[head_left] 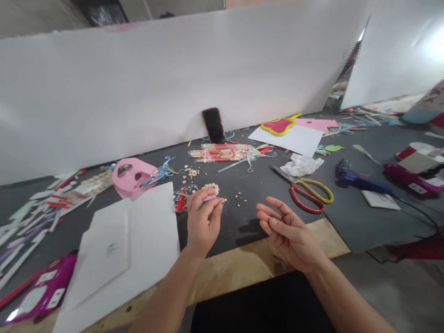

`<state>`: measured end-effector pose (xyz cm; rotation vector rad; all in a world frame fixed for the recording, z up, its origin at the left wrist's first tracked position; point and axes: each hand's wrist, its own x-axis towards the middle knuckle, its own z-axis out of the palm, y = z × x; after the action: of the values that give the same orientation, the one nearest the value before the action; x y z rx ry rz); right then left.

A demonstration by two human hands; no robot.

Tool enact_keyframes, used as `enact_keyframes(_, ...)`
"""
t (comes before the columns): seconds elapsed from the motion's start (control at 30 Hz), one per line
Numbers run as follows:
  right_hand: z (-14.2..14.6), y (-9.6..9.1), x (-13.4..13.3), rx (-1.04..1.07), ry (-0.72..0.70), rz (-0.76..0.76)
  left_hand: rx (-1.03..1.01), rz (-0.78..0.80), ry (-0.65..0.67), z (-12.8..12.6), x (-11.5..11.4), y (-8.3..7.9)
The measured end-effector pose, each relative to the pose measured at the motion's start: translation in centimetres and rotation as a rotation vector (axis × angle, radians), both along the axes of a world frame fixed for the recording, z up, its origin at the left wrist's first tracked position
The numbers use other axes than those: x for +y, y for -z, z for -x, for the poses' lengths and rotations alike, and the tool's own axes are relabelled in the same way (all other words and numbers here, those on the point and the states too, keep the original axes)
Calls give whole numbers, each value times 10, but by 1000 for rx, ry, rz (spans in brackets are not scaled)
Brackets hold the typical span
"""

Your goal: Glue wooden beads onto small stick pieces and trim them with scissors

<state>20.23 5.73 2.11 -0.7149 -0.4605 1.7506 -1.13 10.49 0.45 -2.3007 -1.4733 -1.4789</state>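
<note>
My left hand (202, 219) hovers over the dark table mat (239, 217), its thumb and fingers pinched on a tiny pale bead (224, 200). A small pink piece (210, 196) shows just behind the fingertips. My right hand (285, 230) is held palm-up to the right, fingers loosely spread, with nothing in it. More pale beads (212, 187) lie scattered on the mat beyond my left hand, next to a small clear bag with red bits (181, 199).
White paper sheets (132, 240) lie at the left by a pink foam mask (133, 176). Red-and-yellow scissors (308, 192), a blue glue gun (357, 179), crumpled tissue (301, 164), a pack of sticks (222, 152) and a phone (214, 125) leaning on the white board stand beyond.
</note>
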Motion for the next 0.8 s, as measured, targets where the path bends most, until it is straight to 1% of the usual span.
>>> enact_keyframes(0.17,4,0,2,-22,-6,20,-32,31,41,-2,-2,-3)
enact_keyframes(0.33,6,1,4,-17,-14,7,-35,25,28,0,-2,-4)
enact_keyframes(0.47,8,5,2,-30,-51,-59,-23,53,30,0,-1,-4)
enact_keyframes(0.53,6,5,0,-95,-63,-112,-13,60,34,0,-1,-4)
enact_keyframes(0.57,4,5,-1,-187,-59,-149,-10,59,34,0,-1,-3)
enact_keyframes(0.6,0,3,-1,-339,-36,-196,-6,59,33,0,-1,-3)
enact_keyframes(0.63,-7,2,0,-552,17,-253,-2,58,32,0,-1,-3)
enact_keyframes(0.67,-16,0,2,-811,92,-326,0,56,31,0,0,-3)
enact_keyframes(0.73,-39,-4,11,-1373,298,-484,-3,51,29,0,0,-3)
enact_keyframes(0.77,-52,-6,17,-1586,357,-568,-9,52,30,0,0,-3)
enact_keyframes(0.8,-66,-7,23,-1756,377,-612,-19,56,32,0,-1,-3)
